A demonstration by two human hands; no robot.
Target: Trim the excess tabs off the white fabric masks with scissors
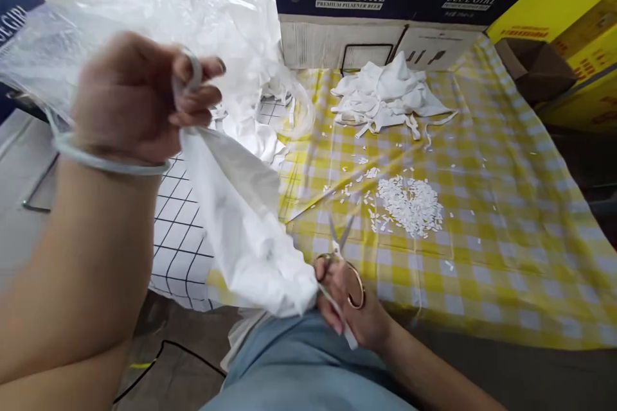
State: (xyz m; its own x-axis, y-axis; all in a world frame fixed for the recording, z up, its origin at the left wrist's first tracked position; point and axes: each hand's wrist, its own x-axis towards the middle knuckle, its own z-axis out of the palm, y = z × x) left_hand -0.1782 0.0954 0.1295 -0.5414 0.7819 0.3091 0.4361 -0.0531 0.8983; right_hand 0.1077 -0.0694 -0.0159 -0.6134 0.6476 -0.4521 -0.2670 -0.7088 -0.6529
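Yellow-and-white checked cloth covers the counter (506,218). Left hand (139,96): raised, fingers curled, pinching thin white fabric (241,218) that hangs down to the lap. Right hand (354,311): low at the counter's near edge, fingers through the gold-handled scissors (344,263), blades parted, pointing away. Beyond the scissors: heap of small white cut bits (409,205). Farther back: pile of white cloth strips (385,99), touching a blue-and-white "Blue Girl" cardboard box (385,6).
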